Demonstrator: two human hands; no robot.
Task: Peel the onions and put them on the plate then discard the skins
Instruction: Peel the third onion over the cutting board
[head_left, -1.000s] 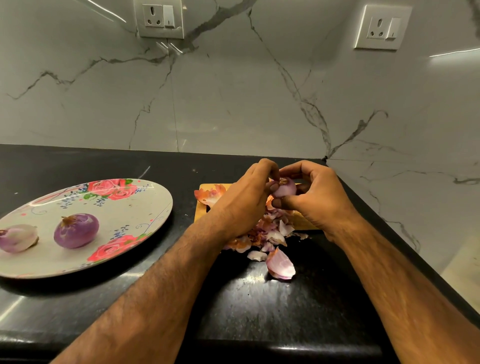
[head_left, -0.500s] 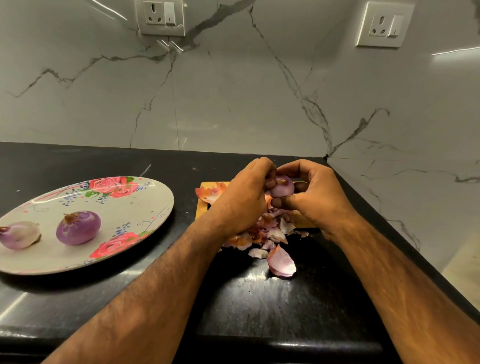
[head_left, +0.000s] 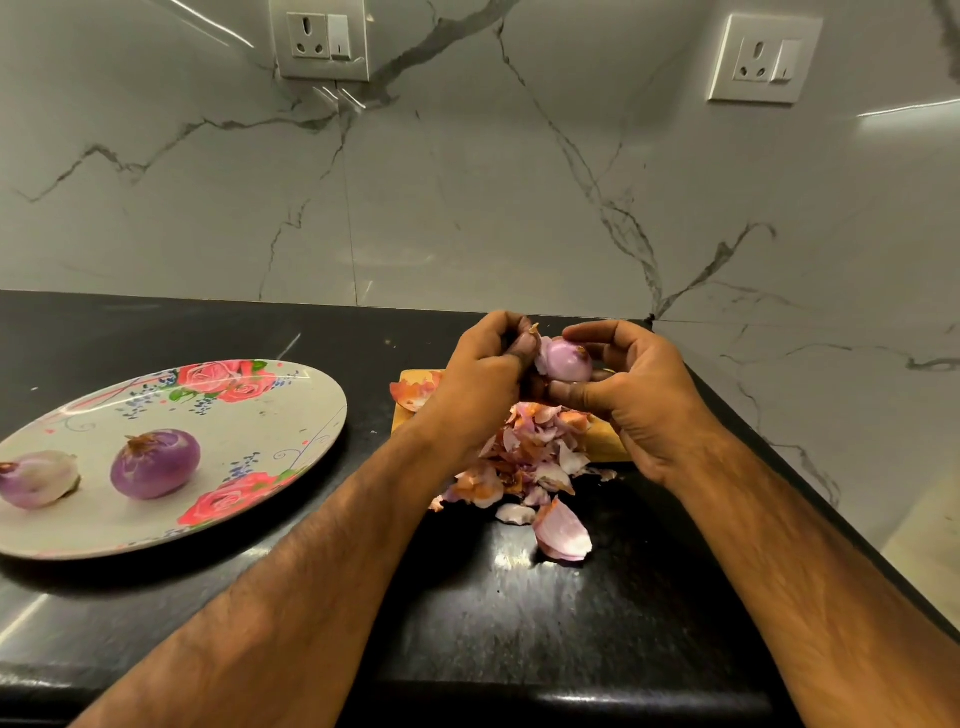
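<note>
onion (head_left: 566, 358) in work is being held in the air above the far right corner of the tabletop (head_left: 493, 623), directly over the skins pile (head_left: 530, 457). the right hand (head_left: 639, 395) is gripping it between thumb and curled fingers. the left hand (head_left: 483, 379) is pinching a flap of skin (head_left: 541, 349) at the onion's left side and appears to be pulling it away. the skins pile is lying partly on a wooden board (head_left: 605, 439) and partly spilling toward the near edge, with one large loose skin piece (head_left: 563, 530) lying just beside it. the plate (head_left: 291, 405) is sitting near the left edge, well apart from the hands, and is carrying a purple onion (head_left: 155, 463) and a paler onion (head_left: 39, 478).

handling note: the onion in work is looking small, firm and light, so one hand is likely carrying it without effort. the exposed pale surface is looking glossy and is probably getting slippery; a hold across the round middle, thumb against fingers, is suiting it best. the skin is looking thin and brittle and is likely tearing into flakes, so each pinch is best taken at a lifted edge near the root or the tip.
</note>
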